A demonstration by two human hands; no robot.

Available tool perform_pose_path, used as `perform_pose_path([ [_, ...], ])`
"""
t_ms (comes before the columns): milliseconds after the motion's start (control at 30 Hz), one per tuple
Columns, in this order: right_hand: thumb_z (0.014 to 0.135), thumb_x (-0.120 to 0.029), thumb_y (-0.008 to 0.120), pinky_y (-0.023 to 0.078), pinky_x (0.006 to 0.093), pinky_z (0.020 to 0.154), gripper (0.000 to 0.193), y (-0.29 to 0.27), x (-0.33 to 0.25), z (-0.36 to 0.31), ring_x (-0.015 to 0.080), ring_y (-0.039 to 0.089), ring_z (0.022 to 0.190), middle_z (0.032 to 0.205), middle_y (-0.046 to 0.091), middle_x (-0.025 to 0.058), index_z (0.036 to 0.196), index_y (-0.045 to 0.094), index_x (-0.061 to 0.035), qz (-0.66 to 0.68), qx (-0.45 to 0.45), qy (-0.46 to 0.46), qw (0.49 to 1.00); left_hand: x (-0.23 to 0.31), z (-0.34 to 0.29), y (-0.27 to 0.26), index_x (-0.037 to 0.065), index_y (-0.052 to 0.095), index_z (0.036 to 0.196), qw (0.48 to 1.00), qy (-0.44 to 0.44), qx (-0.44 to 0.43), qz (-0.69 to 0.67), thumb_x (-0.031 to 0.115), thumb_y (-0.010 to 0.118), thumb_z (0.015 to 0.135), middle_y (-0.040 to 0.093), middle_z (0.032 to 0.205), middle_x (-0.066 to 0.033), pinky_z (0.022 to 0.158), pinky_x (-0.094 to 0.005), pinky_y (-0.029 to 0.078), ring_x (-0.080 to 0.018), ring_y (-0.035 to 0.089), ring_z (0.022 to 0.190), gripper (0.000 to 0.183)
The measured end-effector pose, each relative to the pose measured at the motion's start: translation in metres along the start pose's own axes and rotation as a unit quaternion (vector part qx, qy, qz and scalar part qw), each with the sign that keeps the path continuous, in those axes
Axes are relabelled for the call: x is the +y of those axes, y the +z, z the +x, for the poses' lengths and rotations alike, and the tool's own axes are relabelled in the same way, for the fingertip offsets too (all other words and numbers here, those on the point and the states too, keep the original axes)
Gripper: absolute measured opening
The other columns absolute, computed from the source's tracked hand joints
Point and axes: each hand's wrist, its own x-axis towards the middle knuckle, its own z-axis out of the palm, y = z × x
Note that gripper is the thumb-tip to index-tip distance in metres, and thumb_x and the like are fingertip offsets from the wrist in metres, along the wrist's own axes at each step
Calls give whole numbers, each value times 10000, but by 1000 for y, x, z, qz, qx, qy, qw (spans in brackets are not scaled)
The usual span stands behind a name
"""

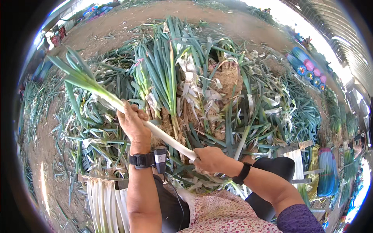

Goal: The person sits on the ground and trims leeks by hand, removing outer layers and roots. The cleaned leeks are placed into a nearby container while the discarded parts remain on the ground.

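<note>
A long green onion [171,140] slants across in front of me, its green leaves up at the left and its white stalk down at the right. My left hand [133,123] is closed around the stalk just below the leaves. At the lower end my right hand [211,159] grips the root end, which its fingers hide. Beyond my hands lies a heap of untrimmed green onions [161,73], with dry outer leaves and soil-covered roots [227,77] among them. Neither hand touches the heap.
White onion stalks [107,204] lie side by side in a metal-edged rack at my left. More white stalks [296,165] stand at my right, near a blue-wrapped bundle [327,173]. Stripped leaves [99,136] litter the ground. Further wrapped bundles [309,70] lie at the far right.
</note>
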Motion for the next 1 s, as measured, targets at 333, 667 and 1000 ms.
perform_pose_path([
  [333, 835, -293, 561, 506, 458, 694, 285, 28, -7, 6, 367, 650, 753, 787, 662, 188, 857, 637, -19, -33, 1, -20, 999, -4, -8, 2, 109, 464, 1154, 996, 31, -61, 49, 258, 538, 957, 448, 677, 4, 410, -224, 359, -80, 410, 466, 258],
  [667, 830, -311, 547, 485, 490, 664, 293, 42, 18, -5, 404, 618, 727, 730, 628, 203, 926, 612, -42, 58, 11, -140, 988, 3, -10, 0, 85, 427, 1268, 990, -18, -141, 2, 281, 516, 966, 440, 688, 4, 404, -223, 330, -79, 369, 452, 370],
  [1000, 816, -264, 545, 491, 417, 666, 291, 53, 18, -13, 345, 628, 709, 777, 643, 185, 979, 655, -50, 213, 1, -122, 970, -5, -7, -11, 98, 419, 1293, 947, -118, -263, -138, 333, 557, 939, 429, 677, 22, 368, -203, 345, -56, 375, 438, 447],
])
